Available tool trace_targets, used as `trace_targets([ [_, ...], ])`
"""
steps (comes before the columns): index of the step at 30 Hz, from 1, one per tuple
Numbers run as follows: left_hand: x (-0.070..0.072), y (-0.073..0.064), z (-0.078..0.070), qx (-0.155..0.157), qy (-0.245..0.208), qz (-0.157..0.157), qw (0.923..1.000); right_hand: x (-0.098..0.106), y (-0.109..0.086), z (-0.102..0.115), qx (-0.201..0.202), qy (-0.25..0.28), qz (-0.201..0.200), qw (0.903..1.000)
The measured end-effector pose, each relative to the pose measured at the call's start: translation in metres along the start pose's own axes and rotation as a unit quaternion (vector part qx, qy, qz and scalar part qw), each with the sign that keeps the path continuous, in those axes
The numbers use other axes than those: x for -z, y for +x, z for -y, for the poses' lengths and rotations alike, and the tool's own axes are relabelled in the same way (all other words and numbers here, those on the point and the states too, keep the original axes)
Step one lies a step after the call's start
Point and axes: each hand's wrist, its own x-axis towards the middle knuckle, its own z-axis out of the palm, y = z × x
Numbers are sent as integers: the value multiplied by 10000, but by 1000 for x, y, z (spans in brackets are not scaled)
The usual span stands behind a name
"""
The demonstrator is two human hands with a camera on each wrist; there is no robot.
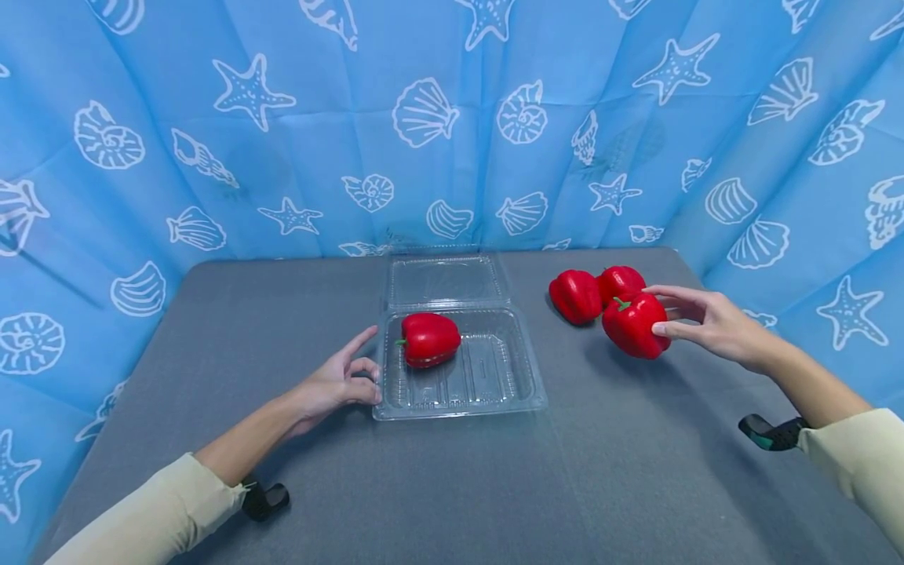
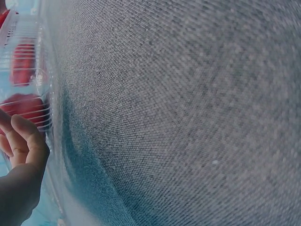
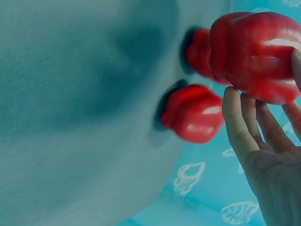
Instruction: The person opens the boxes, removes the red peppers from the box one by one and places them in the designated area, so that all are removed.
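Note:
A red bell pepper [image 1: 634, 326] is raised off the table at the right, its green stem facing the container. My right hand [image 1: 713, 322] grips it from the right between thumb and fingers; the right wrist view shows the held pepper [image 3: 256, 56] up close. Over at the left rim of an open clear plastic container [image 1: 487, 373], my left hand [image 1: 335, 388] holds the edge with thumb and bent fingers, the index finger stretched out. Inside the container, toward its left side, another red bell pepper [image 1: 429, 340] lies on its side.
Two more red bell peppers, one nearer [image 1: 575, 297] and one behind [image 1: 621, 281], rest on the grey tabletop [image 1: 452, 494] just beyond the held one. The container's hinged lid [image 1: 445, 281] lies folded back toward the blue curtain [image 1: 452, 157] with shell prints.

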Motion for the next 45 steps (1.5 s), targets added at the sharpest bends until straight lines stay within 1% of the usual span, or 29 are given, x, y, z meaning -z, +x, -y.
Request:
trace_targets([
  [3, 0, 0, 0, 0, 5, -10, 10000, 3, -3, -12, -72, 52, -66, 9999],
  [8, 1, 0, 0, -3, 22, -25, 10000, 7, -7, -26, -348, 12, -99, 9993],
  [18, 1, 0, -1, 29, 41, -5, 10000, 9, -13, -48, -774, 43, 182, 9968],
  [23, 1, 0, -1, 13, 40, -12, 10000, 6, -11, -57, -969, 18, 177, 9951],
  [27, 2, 1, 0, -10, 17, -2, 10000, 2, -8, -63, -1093, -202, 181, 9936],
  [30, 2, 0, 0, -19, 28, 20, 10000, 0, -6, -67, -1125, -383, 154, 9928],
  [36, 2, 1, 0, -1, 93, 26, 10000, -2, -2, -67, -1139, -512, 91, 9921],
  [45, 2, 1, 2, -34, 99, 55, 9999, -2, -2, -66, -1255, -277, 241, 9914],
])
